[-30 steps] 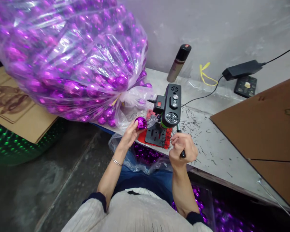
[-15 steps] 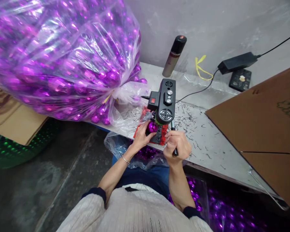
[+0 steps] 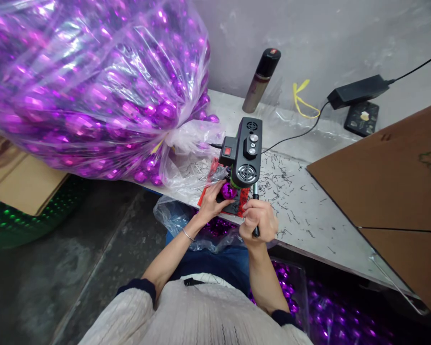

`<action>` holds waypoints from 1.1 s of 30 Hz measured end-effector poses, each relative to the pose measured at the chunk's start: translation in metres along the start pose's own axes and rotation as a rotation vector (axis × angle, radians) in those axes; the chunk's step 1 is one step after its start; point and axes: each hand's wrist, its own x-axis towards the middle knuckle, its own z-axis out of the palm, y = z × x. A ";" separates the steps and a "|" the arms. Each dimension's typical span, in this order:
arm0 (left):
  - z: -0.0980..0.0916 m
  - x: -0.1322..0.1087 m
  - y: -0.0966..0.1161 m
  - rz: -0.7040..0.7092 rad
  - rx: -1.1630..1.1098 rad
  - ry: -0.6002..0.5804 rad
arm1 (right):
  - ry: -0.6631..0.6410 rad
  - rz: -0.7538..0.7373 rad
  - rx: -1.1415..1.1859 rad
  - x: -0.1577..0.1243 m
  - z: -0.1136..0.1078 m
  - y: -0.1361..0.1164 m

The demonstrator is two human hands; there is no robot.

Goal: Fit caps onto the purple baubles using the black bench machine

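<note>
The bag (image 3: 93,86) of purple balls was the biggest thing there. It lay on the left end of the worktop (image 3: 319,225) and bulged well past the edge, with its neck just beside the machine (image 3: 246,153). I judged that a knock from my elbow could have made it slump against my arm or slide to the floor. A sheet of cardboard (image 3: 388,191) covered the right end, well apart from my hands, and I saw no trouble from it.

The machine stood on a red mat near the front edge, and its cable (image 3: 294,136) ran back across the worktop. A snag on that cable might have tugged the machine off line.

My left hand (image 3: 210,203) was cupped at the base of the machine, its fingers pinching one ball (image 3: 229,190) right under the machine's head. My right hand (image 3: 260,223) was clenched in a fist around the lever (image 3: 255,192). The main risk sat here. The ball was round and glossy, so it could have rolled or spun out of my pinch under load. I guessed its shell was thin, so a hard pull might have cracked it. My fingertips were almost touching the head, and if the ball slipped they could have been nipped.

Dark scraps (image 3: 283,177) littered the worktop around the mat. A scrap under the ball could have tilted it off centre.
</note>
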 end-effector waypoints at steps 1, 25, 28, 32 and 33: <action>0.000 0.000 0.000 0.002 0.001 0.000 | 0.006 -0.011 0.011 -0.005 0.002 0.003; -0.002 0.003 0.002 -0.028 -0.035 -0.022 | 0.107 -0.114 0.090 -0.043 0.032 0.029; -0.002 0.006 0.002 -0.033 -0.037 -0.031 | 0.161 -0.050 0.106 -0.029 0.027 0.019; -0.005 0.004 0.005 0.030 -0.029 -0.036 | 0.144 0.060 0.079 0.004 0.012 0.002; -0.007 -0.001 0.007 0.062 -0.014 -0.047 | 0.118 0.067 0.077 0.010 0.008 -0.001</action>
